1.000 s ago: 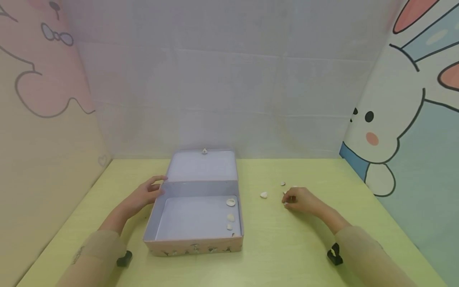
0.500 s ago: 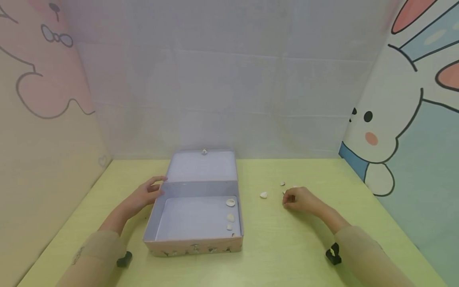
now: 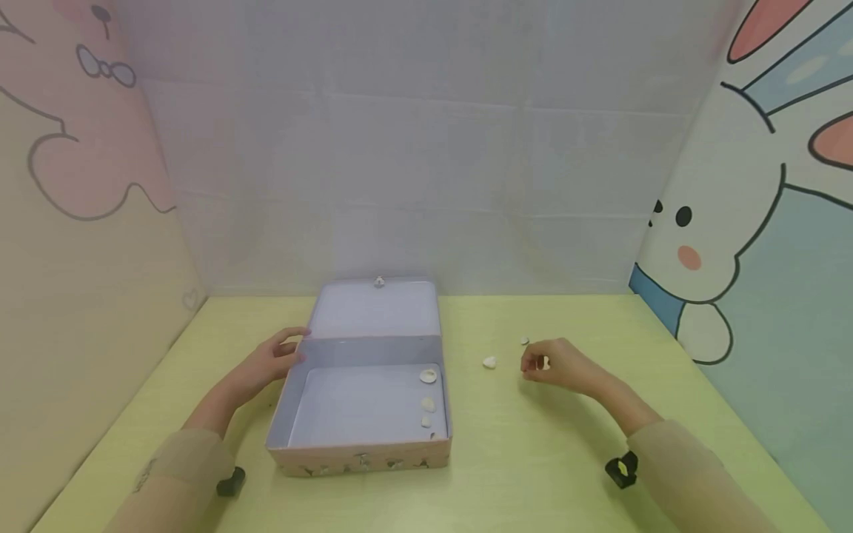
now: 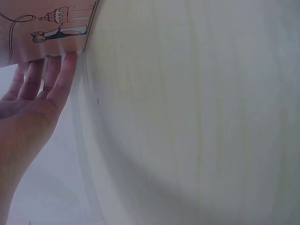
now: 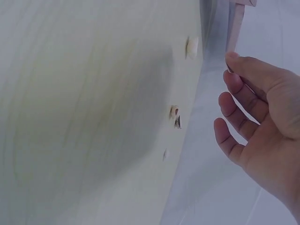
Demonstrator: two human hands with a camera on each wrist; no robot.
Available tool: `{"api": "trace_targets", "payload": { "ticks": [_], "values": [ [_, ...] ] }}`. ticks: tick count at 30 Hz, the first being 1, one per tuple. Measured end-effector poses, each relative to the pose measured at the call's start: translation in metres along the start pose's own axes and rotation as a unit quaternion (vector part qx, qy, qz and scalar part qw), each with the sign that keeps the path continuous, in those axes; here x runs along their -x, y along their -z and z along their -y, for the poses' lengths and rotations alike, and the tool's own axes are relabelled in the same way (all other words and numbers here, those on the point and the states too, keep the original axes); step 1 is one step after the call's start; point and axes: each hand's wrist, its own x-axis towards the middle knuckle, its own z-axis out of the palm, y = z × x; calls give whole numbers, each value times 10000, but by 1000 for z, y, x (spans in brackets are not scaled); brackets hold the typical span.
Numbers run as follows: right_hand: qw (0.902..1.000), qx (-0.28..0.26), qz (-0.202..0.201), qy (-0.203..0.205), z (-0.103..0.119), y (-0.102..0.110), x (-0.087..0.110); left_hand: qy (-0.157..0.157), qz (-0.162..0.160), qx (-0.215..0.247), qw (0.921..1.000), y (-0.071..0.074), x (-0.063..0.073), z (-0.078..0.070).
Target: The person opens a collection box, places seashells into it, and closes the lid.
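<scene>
An open metal box (image 3: pixel 360 455) with a pale lilac inside stands on the table, its lid folded back. My left hand (image 3: pixel 269 361) rests its fingertips on the box's left side near the hinge; in the left wrist view the fingers (image 4: pixel 61 84) are extended against the pink printed wall. Down the right of the box's floor lie a round white shell (image 3: pixel 429 376), a pale shell (image 3: pixel 428 405) and smaller pieces. Right of the box, just above the table, my right hand (image 3: pixel 563 364) pinches a small shell (image 5: pixel 229 71) between thumb and forefinger, mostly hidden by the fingertips.
On the table (image 3: pixel 506 474) a white shell (image 3: pixel 489 363) lies between box and right hand. A smaller shell (image 3: pixel 524 341) lies farther back. Other small shells (image 5: pixel 178 122) sit beneath the right hand. Cartoon-printed panels and a pale back sheet (image 3: pixel 426 185) enclose the table.
My right hand closed on a small shell at the table and has lifted slightly with it. The left hand and the box have stayed in place.
</scene>
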Motion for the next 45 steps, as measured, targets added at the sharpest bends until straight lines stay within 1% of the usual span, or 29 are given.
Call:
{"api": "trace_targets", "payload": {
  "ticks": [7,11,19,23,26,31,36,45],
  "values": [
    [9997,70,10,217,18,6,-4,-81,-1,88,9999,1,-2,4],
    [9997,87,-5,232,28,7,-7,-63,1,113,9999,1,-1,6],
    [9990,107,-242,356,51,4,-11,-4,-40,83,10000,0,-1,8],
    [9985,113,-302,439,62,3,-14,-47,-28,117,9999,-1,-1,10],
    [9975,128,-353,591,70,1,-16,-82,-3,133,9999,-1,-1,12],
    [9951,131,-508,837,81,-5,-21,-93,0,165,9998,-1,-1,13],
    [9942,65,-571,907,91,-15,-27,-84,0,198,9998,-3,-1,13],
    [9925,25,-653,1029,103,-33,-39,-88,10,126,9999,-2,-1,13]
  ]
}}
